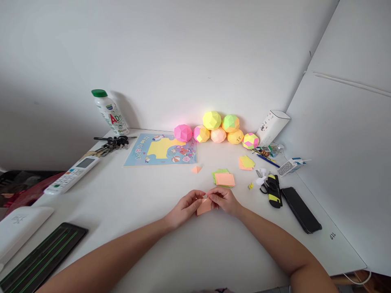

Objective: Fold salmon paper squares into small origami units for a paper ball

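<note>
Between my hands, just above the white table, is a small orange sheet of paper (204, 207). My left hand (187, 206) pinches its left side, thumb on top. My right hand (223, 200) grips the upper right corner with thumb and forefinger, where the paper looks bent; the exact fold is too small to make out. Just beyond my hands lies a stack of orange and green paper sheets (224, 179). A small folded orange paper piece (196, 169) sits to its left. Yellow and orange cut paper shapes (246, 162) lie farther to the right.
Several faceted paper balls (211, 121) line the wall, beside a blue picture board (137, 152). Left are a bottle (111, 114), keys (114, 143) and a remote control (73, 175). Right are scissors (265, 187), a yellow-black tool (274, 195), a black phone (302, 209) and a small carton (290, 166).
</note>
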Demonstrator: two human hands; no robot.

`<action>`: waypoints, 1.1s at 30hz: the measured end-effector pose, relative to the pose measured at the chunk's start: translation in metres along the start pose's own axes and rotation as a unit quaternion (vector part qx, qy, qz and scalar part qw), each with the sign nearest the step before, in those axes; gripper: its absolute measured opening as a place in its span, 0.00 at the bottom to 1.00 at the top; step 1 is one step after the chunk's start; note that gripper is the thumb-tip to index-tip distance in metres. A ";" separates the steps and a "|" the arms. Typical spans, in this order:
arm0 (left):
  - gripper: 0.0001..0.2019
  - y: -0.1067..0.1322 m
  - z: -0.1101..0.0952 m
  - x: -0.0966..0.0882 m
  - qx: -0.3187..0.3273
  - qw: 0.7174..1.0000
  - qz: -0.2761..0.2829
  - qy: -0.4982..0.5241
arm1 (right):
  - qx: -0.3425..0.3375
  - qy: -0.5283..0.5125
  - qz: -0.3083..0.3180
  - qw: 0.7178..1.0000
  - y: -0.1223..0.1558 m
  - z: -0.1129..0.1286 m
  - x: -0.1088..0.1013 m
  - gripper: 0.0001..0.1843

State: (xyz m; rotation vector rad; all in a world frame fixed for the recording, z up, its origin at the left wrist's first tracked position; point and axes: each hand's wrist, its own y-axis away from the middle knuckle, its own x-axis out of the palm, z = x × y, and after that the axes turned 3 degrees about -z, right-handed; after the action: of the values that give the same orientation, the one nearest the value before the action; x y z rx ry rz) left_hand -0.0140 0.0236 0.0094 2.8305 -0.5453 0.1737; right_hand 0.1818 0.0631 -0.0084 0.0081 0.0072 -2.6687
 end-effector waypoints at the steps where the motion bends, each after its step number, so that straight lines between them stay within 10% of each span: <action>1: 0.16 0.000 0.001 0.000 0.004 1.000 0.000 0.012 | 0.002 0.002 0.001 1.000 0.000 0.000 0.000 0.13; 33: 0.23 0.002 0.010 0.000 0.101 0.993 -0.016 -0.062 | 0.044 0.112 0.048 0.992 0.003 0.007 0.001 0.17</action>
State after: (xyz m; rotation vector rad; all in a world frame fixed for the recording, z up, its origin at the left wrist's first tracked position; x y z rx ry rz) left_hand -0.0142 0.0194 0.0001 3.0608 -0.5366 0.0492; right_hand 0.1818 0.0603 -0.0017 0.3280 -0.0375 -2.5568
